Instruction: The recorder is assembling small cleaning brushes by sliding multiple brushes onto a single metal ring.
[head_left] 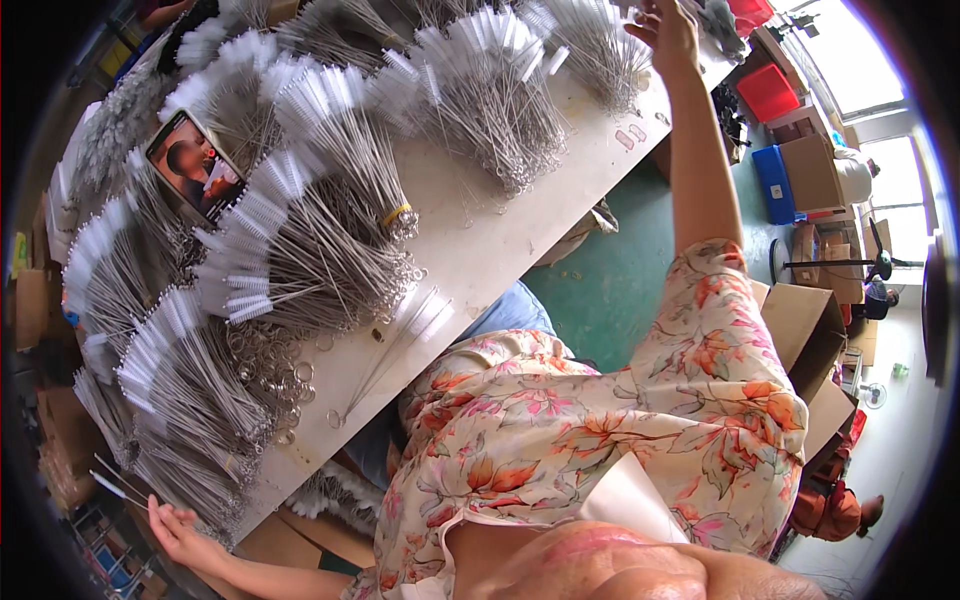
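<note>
My left hand [178,532], low at the left beyond the table's near corner, pinches a thin wire brush [108,486] with white bristles. Its fingertips touch the wire; the other fingers are loosely curled. My right hand [668,38] is stretched out at the top, past the table's far end, with its fingers apart and nothing visible in them. Closest to it is a bundle of white-bristled wire brushes [600,60]. Heaps of similar brushes [290,235] with looped wire ends cover much of the table. A few single brushes [395,345] lie near its front edge.
A lit phone [197,165] leans among the brush heaps. Loose metal rings [290,385] lie on the pale table [460,245]. Cardboard boxes [805,335], a blue crate [775,185] and a red bin [768,93] stand to the right. Other people are farther back.
</note>
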